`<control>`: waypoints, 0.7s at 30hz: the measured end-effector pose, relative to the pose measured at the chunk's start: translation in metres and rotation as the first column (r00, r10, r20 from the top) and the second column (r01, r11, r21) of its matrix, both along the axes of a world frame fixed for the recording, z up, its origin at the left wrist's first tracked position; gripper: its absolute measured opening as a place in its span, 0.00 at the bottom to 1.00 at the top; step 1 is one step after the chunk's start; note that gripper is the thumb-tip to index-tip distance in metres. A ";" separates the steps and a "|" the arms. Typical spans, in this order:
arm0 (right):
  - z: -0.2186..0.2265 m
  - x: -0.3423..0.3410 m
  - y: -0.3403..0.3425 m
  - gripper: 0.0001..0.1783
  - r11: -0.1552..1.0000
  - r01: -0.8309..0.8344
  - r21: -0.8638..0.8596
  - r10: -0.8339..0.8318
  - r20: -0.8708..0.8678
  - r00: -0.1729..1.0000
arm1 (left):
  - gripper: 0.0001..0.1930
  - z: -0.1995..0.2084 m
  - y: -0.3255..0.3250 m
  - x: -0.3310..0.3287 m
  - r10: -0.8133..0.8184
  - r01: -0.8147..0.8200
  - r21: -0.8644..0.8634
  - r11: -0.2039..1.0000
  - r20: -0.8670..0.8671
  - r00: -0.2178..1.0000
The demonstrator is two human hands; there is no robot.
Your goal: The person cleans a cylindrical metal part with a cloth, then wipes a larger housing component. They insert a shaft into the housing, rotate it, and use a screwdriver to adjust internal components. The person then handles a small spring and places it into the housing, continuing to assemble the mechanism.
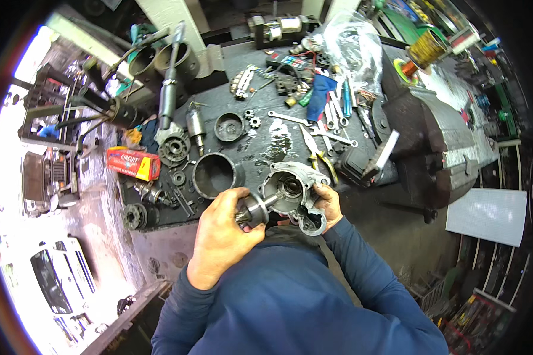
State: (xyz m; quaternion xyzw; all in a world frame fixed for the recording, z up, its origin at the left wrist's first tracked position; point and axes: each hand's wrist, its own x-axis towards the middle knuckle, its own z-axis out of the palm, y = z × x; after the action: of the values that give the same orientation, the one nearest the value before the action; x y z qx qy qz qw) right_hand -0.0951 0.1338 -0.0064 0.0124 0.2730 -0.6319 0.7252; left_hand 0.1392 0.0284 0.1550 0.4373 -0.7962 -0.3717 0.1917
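My left hand (219, 236) is closed around a round steel part with a shaft (256, 210). It looks like a motor armature, though my fingers cover much of it. The shaft's tip points into the open mouth of a cast-metal housing (281, 174); I cannot tell whether they touch inside. My right hand (330, 207) grips that housing by its right edge, thumb on top. Both parts are held above the bench's near edge. Just beyond my left hand stands an open metal cylinder (238, 171), and pliers with yellow handles (318, 157) lie past the housing.
A dark workbench (254, 155) carries several wrenches (287, 118), a blue cloth (321, 94), a shallow metal cup (230, 127) and a red-yellow box (133, 163). A large bench vise (420, 142) stands at the right. Clear plastic bags (355, 47) lie at the back.
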 end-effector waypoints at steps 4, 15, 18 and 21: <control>0.005 0.020 -0.016 0.48 0.997 -0.070 -0.037 0.068 -0.044 0.997 | 0.33 -0.001 0.002 -0.003 -0.024 0.031 -0.090 0.995 0.080 0.996; 0.004 0.014 -0.025 0.36 0.997 -0.072 -0.039 0.073 0.028 0.997 | 0.31 -0.015 -0.007 -0.022 -0.012 0.014 -0.025 1.000 0.099 0.995; 0.011 0.012 -0.021 0.37 0.998 -0.044 -0.042 0.047 0.080 0.996 | 0.30 -0.011 -0.007 -0.024 0.017 -0.010 -0.094 0.996 0.071 0.997; 0.019 0.011 -0.020 0.39 0.998 -0.019 0.054 -0.002 0.352 0.936 | 0.31 -0.005 -0.009 -0.024 0.027 -0.020 -0.119 0.993 0.058 0.998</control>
State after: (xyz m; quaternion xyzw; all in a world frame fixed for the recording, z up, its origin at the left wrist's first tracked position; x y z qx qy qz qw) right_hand -0.0838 0.1138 0.0126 0.1443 0.1568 -0.6085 0.7644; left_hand 0.1148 0.0195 0.1498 0.4454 -0.8169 -0.3083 0.1981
